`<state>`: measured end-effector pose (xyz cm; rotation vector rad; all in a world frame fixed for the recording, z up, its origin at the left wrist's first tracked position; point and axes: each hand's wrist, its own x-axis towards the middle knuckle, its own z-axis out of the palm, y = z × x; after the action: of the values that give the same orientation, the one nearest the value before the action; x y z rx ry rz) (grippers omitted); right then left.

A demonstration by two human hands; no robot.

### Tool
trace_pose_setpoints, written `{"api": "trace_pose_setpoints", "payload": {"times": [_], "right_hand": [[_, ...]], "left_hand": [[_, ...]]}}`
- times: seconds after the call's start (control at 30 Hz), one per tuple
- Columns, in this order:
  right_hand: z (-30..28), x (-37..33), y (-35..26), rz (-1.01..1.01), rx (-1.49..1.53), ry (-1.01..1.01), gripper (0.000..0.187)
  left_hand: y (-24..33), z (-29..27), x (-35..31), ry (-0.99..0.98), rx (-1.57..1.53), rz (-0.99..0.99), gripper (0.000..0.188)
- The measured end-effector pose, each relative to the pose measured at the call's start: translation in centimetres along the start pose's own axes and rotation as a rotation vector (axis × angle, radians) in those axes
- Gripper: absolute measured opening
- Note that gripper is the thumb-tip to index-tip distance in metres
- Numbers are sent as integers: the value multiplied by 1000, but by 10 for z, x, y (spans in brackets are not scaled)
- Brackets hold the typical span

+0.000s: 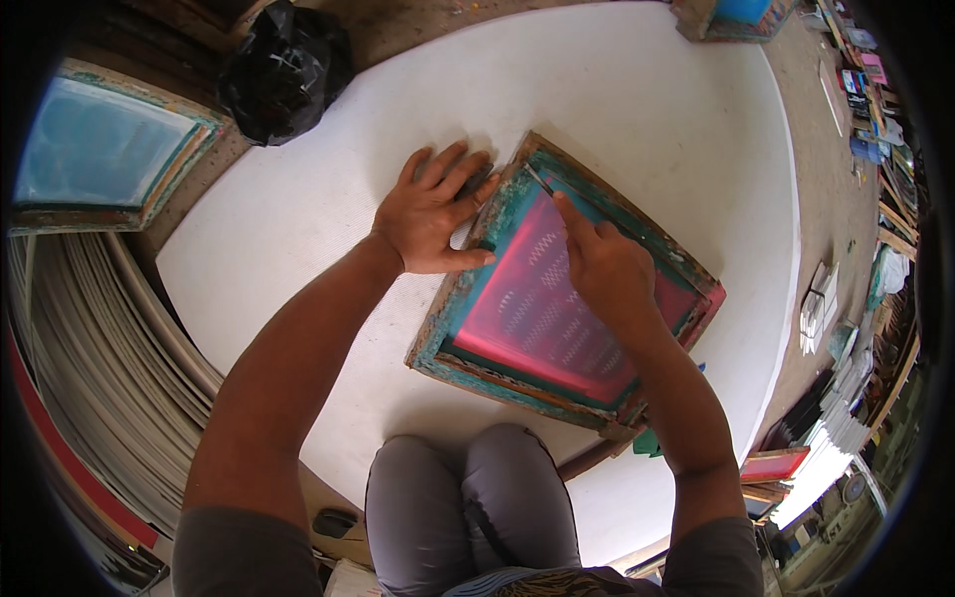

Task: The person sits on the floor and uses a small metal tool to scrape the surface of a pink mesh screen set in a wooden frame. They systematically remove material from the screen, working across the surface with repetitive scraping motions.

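A wooden screen-printing frame (468, 370) with flaking green paint and a pink-and-teal mesh (497, 298) lies askew on the white board in front of me. Rows of small pale marks run across the mesh. My left hand (430, 211) is spread at the frame's left side, thumb and fingertips against its edge. Beneath those fingers is a dark object, mostly hidden. My right hand (609, 269) is closed round a thin tool (537, 179), index finger stretched along it. Its narrow metal tip meets the frame's inner edge near the far corner; the handle is hidden in the palm.
The large white board (657, 109) fills the middle. A black plastic bag (286, 75) sits at its far left, beside another frame (104, 149). Stacked pale sheets (109, 328) stand at left. One more frame (731, 20) is at the top right, with clutter along the right side.
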<state>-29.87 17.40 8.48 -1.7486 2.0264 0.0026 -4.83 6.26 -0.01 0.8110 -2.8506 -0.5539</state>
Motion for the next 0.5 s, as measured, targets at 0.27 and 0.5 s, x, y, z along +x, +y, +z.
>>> {"api": "trace_pose_setpoints", "payload": {"times": [0.27,0.5], "right_hand": [[4,10,29,151,685,-169,44],[6,6,30,-169,27,77,45]], "left_hand": [[1,-1,2,0,3,6,97],[1,-3,0,-8,-4,-4,98]]}}
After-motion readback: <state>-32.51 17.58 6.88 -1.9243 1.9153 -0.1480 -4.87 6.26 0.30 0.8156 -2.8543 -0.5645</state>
